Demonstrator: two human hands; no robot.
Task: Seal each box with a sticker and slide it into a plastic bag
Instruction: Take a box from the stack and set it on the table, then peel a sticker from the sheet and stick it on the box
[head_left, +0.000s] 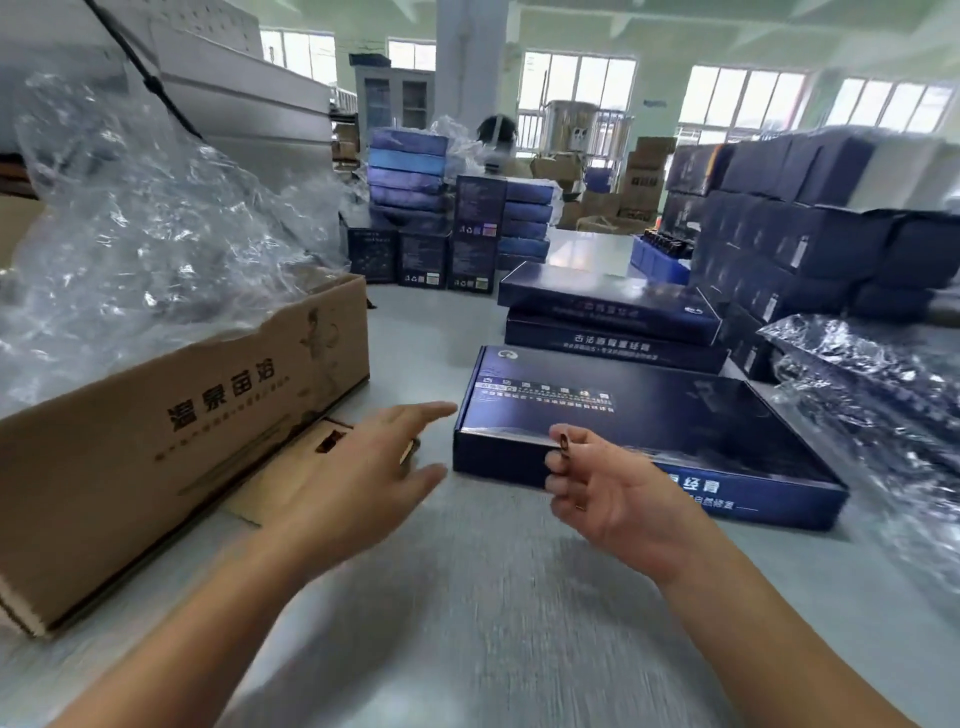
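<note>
A flat dark-blue box (670, 415) with white lettering lies on the grey table in front of me. My right hand (618, 499) hovers at the box's near edge, thumb and forefinger pinching a small dark sticker (564, 443). My left hand (363, 467) is spread with straight fingers just left of the box's near-left corner, holding nothing. A heap of clear plastic bags (150, 234) fills the open brown carton (182, 441) on the left.
Two more flat blue boxes (613, 317) are stacked behind the first. Bagged blue boxes (872, 374) lie at the right, with tall stacks of dark boxes (810, 223) behind them. More blue boxes (447, 218) stand at the table's far end.
</note>
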